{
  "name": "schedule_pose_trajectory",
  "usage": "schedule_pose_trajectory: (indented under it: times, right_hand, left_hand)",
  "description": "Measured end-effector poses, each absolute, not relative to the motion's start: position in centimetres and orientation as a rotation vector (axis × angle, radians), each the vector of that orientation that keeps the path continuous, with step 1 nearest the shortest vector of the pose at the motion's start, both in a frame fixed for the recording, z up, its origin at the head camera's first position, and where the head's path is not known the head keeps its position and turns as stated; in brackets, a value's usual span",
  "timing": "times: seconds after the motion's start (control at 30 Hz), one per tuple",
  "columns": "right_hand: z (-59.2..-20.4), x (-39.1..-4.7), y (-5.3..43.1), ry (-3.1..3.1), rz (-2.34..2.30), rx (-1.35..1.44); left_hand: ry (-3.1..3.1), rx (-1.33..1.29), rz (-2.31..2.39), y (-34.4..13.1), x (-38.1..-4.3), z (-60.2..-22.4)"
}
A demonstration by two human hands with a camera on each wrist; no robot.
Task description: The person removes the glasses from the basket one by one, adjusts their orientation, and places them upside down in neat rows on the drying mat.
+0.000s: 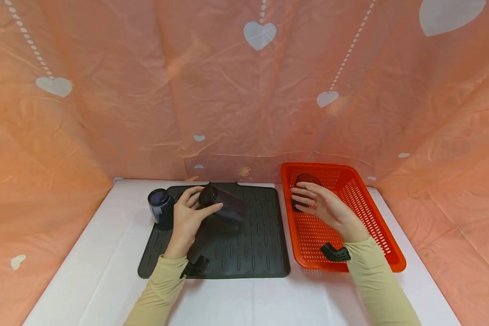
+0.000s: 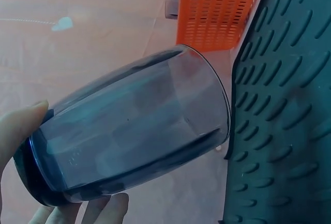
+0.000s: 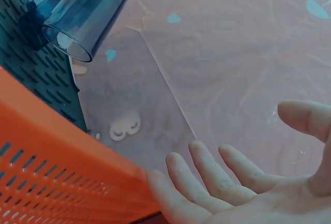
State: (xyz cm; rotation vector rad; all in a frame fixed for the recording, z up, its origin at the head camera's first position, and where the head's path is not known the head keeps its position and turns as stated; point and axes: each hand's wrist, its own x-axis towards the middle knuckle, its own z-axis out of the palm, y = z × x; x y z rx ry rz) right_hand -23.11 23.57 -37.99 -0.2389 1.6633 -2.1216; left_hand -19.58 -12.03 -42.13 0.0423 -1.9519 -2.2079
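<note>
My left hand grips a dark blue tinted drinking glass round its thick base. The glass is tilted, its mouth pointing right and down over the black ridged mat. A second dark blue glass stands at the mat's left edge, beside the left hand. Over the left part of the orange basket, my right hand is held with fingers spread and nothing between them. Partly hidden behind those fingers, another dark glass is inside the basket.
The mat and basket lie side by side on a white-covered table. A peach curtain with pale hearts hangs close behind them and along both sides. Perforated walls and a raised rim surround the basket.
</note>
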Motion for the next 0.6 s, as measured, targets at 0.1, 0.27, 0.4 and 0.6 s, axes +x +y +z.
schedule_pose_trajectory:
  times: [0.1, 0.27, 0.4, 0.6]
  right_hand:
    - [-38.1, -23.1, 24.0, 1.66, -2.119, -0.245]
    - [-38.2, -22.9, 24.7, 1.663, -2.124, -0.246]
    - [-38.4, -22.9, 25.2, 1.661, -2.133, -0.254]
    - [-38.3, -22.7, 26.0, 1.644, -2.148, -0.291]
  left_hand:
    - [-1.983, 0.053, -2.173, -12.1, -19.7, -42.4]
    - [-2.041, 0.064, -2.084, -12.2, -19.7, -42.5]
    - [-2.047, 0.045, -2.031, -12.1, -19.7, -42.5]
    - [-2.075, 0.024, -1.951, -12.1, -19.8, -42.6]
